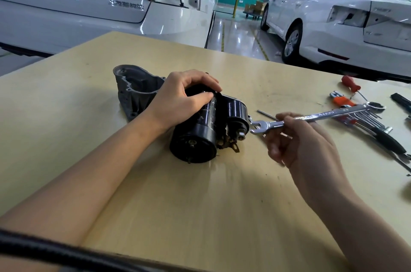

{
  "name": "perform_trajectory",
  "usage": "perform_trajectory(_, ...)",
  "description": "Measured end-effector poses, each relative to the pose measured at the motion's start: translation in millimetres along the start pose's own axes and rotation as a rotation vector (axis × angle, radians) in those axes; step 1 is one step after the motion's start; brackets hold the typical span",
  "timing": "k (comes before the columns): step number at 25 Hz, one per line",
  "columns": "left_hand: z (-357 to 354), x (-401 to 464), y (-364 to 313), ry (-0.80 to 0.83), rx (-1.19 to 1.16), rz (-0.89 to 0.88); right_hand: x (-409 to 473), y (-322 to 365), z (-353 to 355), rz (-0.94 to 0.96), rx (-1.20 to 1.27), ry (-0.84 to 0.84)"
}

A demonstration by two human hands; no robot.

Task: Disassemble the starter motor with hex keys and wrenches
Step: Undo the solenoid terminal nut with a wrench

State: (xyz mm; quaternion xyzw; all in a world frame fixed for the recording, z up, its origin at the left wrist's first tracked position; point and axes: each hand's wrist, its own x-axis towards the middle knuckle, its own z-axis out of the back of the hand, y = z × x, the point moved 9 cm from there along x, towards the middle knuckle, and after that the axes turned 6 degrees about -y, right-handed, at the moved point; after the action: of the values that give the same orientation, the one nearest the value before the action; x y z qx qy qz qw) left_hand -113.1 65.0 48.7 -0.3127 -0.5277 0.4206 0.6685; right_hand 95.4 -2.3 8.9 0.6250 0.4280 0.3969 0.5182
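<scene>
Starter motor point(201, 129), black and cylindrical, lay on its side near the middle of the pale wooden table point(155, 193), its rear end cap turned toward the camera and its grey cast nose housing point(135, 88) pointing away to the left. The left hand point(180, 98) rested over the top of the motor body, fingers curled around it and thumb laid along its near side, holding it down. The right hand point(295, 138) gripped the shank of a chrome combination wrench point(311, 117), fingers wrapped around it; the hand was slightly blurred. The wrench's open end sat just beside the solenoid point(236, 113), close to a terminal nut point(241, 136) at its near end; whether it touched could not be told. Farther right on the table lay a set of hex keys point(364, 120), a red-handled screwdriver point(351, 84) and black-handled pliers point(389, 138). Two white cars point(89, 4) stood beyond the table.
</scene>
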Motion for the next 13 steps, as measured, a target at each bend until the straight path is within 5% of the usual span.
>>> perform_trajectory(4, -0.1, -0.2, -0.8, -0.002, 0.003, -0.011, 0.1, 7.6, -4.9, 0.039, -0.09, 0.155)
perform_trajectory(13, -0.2, -0.3, -0.9, 0.001, 0.011, -0.003, 2.4, -2.3, 1.7, -0.161, 0.098, 0.049)
